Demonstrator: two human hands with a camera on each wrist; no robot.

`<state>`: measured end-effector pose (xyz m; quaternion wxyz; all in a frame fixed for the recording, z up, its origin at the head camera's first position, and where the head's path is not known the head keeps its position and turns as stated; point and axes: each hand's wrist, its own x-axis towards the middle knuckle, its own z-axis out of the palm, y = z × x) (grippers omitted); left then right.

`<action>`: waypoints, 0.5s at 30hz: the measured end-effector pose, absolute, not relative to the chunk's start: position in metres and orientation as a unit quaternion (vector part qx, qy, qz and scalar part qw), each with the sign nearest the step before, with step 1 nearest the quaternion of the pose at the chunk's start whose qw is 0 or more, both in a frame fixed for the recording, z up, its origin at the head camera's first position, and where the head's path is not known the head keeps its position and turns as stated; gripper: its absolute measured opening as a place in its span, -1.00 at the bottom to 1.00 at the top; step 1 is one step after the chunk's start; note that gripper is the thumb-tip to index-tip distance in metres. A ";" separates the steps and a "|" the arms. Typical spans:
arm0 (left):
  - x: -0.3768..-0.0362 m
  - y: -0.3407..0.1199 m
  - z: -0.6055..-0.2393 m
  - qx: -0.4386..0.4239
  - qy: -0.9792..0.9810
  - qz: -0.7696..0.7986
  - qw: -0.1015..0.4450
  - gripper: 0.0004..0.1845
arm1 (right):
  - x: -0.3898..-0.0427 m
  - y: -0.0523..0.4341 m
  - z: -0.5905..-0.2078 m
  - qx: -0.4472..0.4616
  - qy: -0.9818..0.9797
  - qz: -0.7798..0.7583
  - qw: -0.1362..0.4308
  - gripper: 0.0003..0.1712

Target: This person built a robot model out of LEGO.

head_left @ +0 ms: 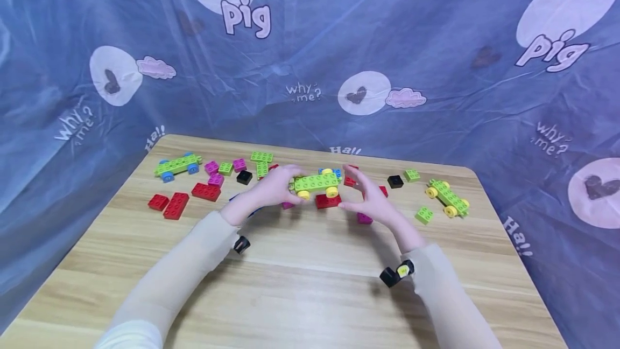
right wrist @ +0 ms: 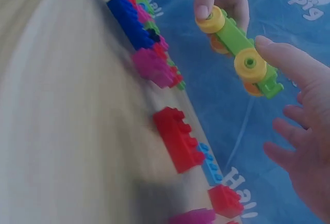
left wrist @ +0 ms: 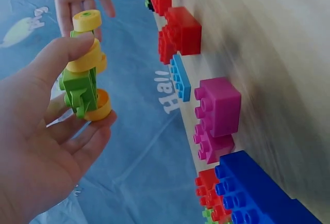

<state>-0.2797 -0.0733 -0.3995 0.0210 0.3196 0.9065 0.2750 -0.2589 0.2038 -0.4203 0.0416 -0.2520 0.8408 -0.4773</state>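
Green car with yellow wheels: held above the table toward the middle of its far edge, clear of the surface.
Left hand: fingers and thumb curled round the car's left end, a wheel pinched under the thumb in the left wrist view.
Right hand: fingers spread and nearly straight, nothing gripped; thumb tip seen just beside the car's right wheel in the right wrist view, contact not certain.
Red brick: lying on the table directly below the car.
Second green car, blue wheels: near the far left corner.
Third green car, yellow wheels: near the right edge.
Loose bricks, red, magenta, green, black, blue: scattered along the far edge
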 end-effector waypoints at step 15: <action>-0.238 -0.082 -0.414 0.335 0.898 0.280 0.058 -0.36 | -0.222 0.187 -0.448 -0.273 0.827 -0.486 0.074 0.08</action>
